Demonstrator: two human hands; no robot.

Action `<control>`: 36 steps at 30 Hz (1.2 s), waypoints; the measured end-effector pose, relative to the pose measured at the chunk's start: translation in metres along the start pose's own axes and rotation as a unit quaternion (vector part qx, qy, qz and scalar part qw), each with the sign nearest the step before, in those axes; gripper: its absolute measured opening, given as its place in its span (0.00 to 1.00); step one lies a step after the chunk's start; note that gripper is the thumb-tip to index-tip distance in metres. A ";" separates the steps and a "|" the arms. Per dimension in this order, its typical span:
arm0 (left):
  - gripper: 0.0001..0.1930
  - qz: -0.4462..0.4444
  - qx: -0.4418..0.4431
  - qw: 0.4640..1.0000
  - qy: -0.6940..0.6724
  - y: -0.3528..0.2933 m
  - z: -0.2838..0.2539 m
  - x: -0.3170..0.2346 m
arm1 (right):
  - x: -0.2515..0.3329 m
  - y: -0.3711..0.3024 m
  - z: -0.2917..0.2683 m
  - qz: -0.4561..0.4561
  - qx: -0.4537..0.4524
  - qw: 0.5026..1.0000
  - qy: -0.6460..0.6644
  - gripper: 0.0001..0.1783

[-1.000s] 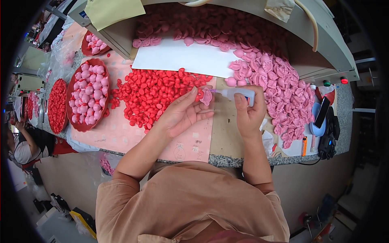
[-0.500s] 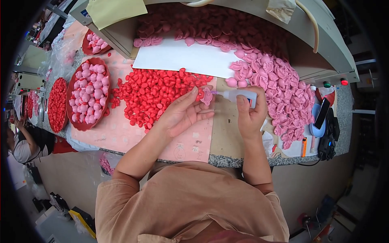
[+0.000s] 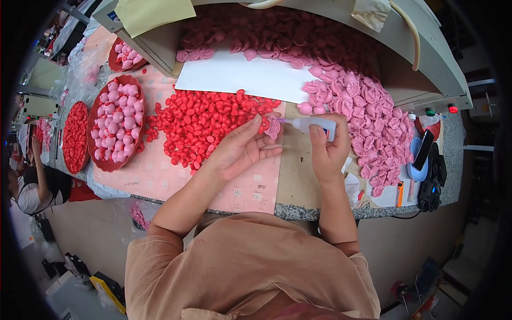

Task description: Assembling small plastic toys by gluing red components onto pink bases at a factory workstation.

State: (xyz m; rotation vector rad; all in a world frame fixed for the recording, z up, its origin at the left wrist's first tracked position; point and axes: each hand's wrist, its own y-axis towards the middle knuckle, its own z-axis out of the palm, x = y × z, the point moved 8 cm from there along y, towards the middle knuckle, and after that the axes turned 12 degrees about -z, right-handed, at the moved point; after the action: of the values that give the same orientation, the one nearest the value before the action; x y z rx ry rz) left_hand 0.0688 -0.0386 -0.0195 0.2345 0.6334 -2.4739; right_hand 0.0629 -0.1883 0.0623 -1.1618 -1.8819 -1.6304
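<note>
Between the thumb and fingers of my left hand [image 3: 242,148] is a small pink plastic piece [image 3: 272,127] with a hollow side showing, and a bit of red part beside it. My right hand [image 3: 332,146] grips a small white squeeze bottle [image 3: 316,127], tilted sideways, its thin purple nozzle at the edge of the pink piece. Just left of my left hand spreads a pile of glossy red plastic pieces [image 3: 197,120]. To the right of the bottle lies a heap of pink hollow pieces [image 3: 368,128] that runs back into the grey housing.
Red oval trays of pink-and-red pieces [image 3: 117,122] and red pieces [image 3: 76,138] stand at the left. White paper [image 3: 245,74] lies behind the red pile. At right are a phone [image 3: 424,149], an orange marker [image 3: 400,194] and a blue dish [image 3: 417,169]. A grey housing [image 3: 432,58] overhangs the back.
The bottle and my right hand have shifted very slightly left. My left hand and the pink piece stay almost in place. At the far left, another person's arm has risen.
</note>
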 end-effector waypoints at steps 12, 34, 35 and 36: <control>0.19 -0.001 -0.008 1.000 0.008 0.000 0.000 0.000 | 0.002 0.001 0.000 -0.001 0.001 1.000 -0.015 0.07; 0.18 0.001 -0.026 1.000 -0.001 -0.001 0.000 -0.001 | 0.005 0.001 0.001 -0.006 0.006 0.999 0.037 0.11; 0.19 -0.001 -0.024 1.000 -0.002 -0.001 0.001 -0.001 | 0.007 0.001 0.003 -0.005 0.017 0.999 0.037 0.11; 0.19 -0.001 -0.024 1.000 -0.003 -0.002 0.001 -0.002 | 0.007 0.001 0.003 -0.005 0.018 0.999 0.038 0.11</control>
State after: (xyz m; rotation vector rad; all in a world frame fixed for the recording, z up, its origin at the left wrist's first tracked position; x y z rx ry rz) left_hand 0.0692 -0.0370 -0.0179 0.2088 0.6888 -2.4567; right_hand 0.0608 -0.1829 0.0675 -1.0631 -1.8649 -1.6169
